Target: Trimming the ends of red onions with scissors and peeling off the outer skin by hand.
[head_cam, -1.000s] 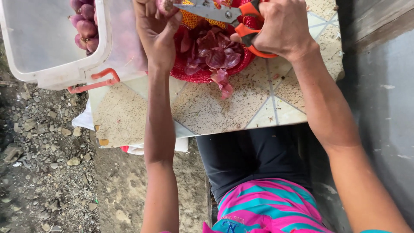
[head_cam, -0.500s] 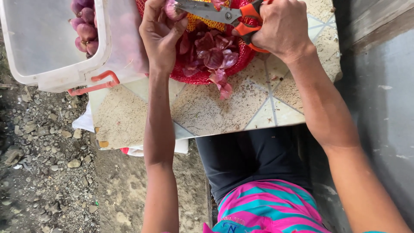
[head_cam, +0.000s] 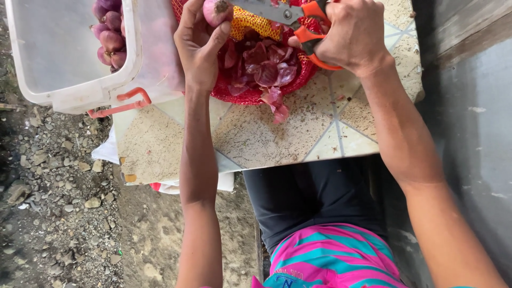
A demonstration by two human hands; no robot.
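At top centre, over tiled tabletop [head_cam: 256, 138]: left hand [head_cam: 200, 45] curled round a small pink-red shallot [head_cam: 216, 10], root end toward the blades, thumb & fingers pinching it. Right hand [head_cam: 354, 34] closed on orange-handled scissors [head_cam: 290, 16], fingers thru the loops; grey blades pointing at shallot, tips just beside it, can't tell if touching. Below both hands: red mesh basket [head_cam: 250, 96] w/ heap of purple-red peels [head_cam: 264, 66], a few spilling over rim onto tiles. Yellow-orange net bag [head_cam: 250, 24] bunched under the blades, inside basket. Top left: clear plastic tub [head_cam: 58, 58] w/ white rim & red clip handle, overhanging table edge, just beside basket; more shallots [head_cam: 109, 32] piled in its far corner. No labels legible. Left of table: gravel ground [head_cam: 48, 213].
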